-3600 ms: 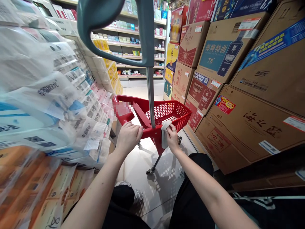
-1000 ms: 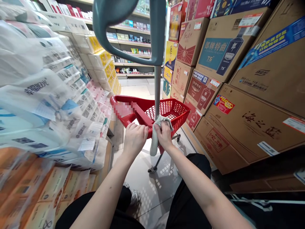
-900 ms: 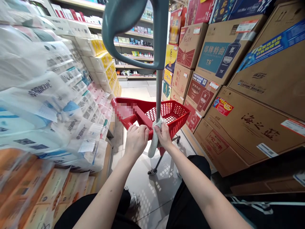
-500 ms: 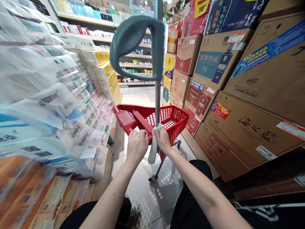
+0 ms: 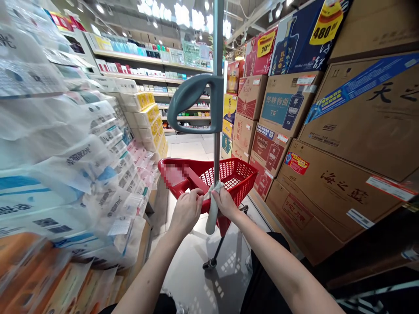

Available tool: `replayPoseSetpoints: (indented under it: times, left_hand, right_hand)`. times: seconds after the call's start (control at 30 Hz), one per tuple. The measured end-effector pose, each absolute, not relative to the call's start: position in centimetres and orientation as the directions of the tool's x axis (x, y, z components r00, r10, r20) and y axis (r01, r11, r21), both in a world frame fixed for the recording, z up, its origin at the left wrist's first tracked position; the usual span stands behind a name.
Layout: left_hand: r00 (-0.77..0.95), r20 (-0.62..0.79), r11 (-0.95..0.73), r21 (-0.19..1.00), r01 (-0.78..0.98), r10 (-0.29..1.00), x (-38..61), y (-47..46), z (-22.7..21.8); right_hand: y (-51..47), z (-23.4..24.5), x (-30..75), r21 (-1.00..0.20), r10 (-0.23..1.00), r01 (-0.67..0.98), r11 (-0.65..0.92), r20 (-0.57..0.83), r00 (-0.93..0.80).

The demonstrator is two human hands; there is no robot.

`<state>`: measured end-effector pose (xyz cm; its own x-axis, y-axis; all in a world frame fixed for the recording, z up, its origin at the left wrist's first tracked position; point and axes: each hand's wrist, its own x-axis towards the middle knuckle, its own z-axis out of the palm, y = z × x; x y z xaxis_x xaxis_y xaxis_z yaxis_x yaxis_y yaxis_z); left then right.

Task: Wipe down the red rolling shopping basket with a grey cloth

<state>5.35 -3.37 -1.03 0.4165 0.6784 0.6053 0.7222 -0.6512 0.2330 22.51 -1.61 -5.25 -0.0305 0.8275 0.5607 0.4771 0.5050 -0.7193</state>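
Note:
A red plastic shopping cart [image 5: 242,185] with a grey upright pole [image 5: 217,150] stands in front of me. The pole carries a grey loop handle [image 5: 196,129]. My right hand [image 5: 225,204] is closed on a whitish cloth [image 5: 212,216], which wraps the pole's lower part and hangs down in a twisted tail. To its left, my left hand [image 5: 188,210] is closed at the cart's near rim, fingers curled over it. A fold of the cloth reaches toward those fingers; whether they also pinch it is hidden.
Wrapped tissue packs [image 5: 81,161] are piled along the left side. Cardboard cartons [image 5: 343,183] stack high on the right. Shelves of bottles and boxes [image 5: 137,67] stand across the back. A cart wheel [image 5: 209,264] rests on the tiled floor [image 5: 196,242].
The view has tilted up, so the cart and handle sit lower in it. The cloth now stretches a little more toward my left hand. Both hands stay at nearly the same spots on the cart.

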Motion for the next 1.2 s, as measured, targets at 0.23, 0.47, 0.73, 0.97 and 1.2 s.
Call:
replayPoseSetpoints:
  times: [0.23,0.47,0.73,0.97,1.2]
  left_hand:
    - [0.451,0.482,-0.649,0.415,0.638,0.751,4.1,-2.9,0.3]
    - [0.364,0.522,-0.619,0.485,0.618,0.771,3.6,-2.4,-0.7]
    - [0.280,0.552,-0.601,0.574,0.556,0.785,4.0,-3.0,-1.5]
    - [0.229,0.547,-0.588,0.686,0.429,0.805,4.7,-3.3,-2.0]
    - [0.203,0.528,-0.566,0.771,0.293,0.825,4.7,-3.9,-1.7]
  right_hand:
    - [-0.6,-0.7,22.9,-0.620,0.759,0.504,0.602,0.640,-0.120]
    - [1.0,8.0,22.0,-0.564,0.655,0.488,0.666,0.755,-0.022]
    - [0.7,8.4,21.7,-0.604,0.628,0.375,0.703,0.775,0.072]
    - [-1.2,-0.3,22.6,-0.713,0.770,0.358,0.603,0.637,-0.027]
    - [-1.9,-6.0,22.0,-0.837,0.851,0.270,0.475,0.515,0.099]
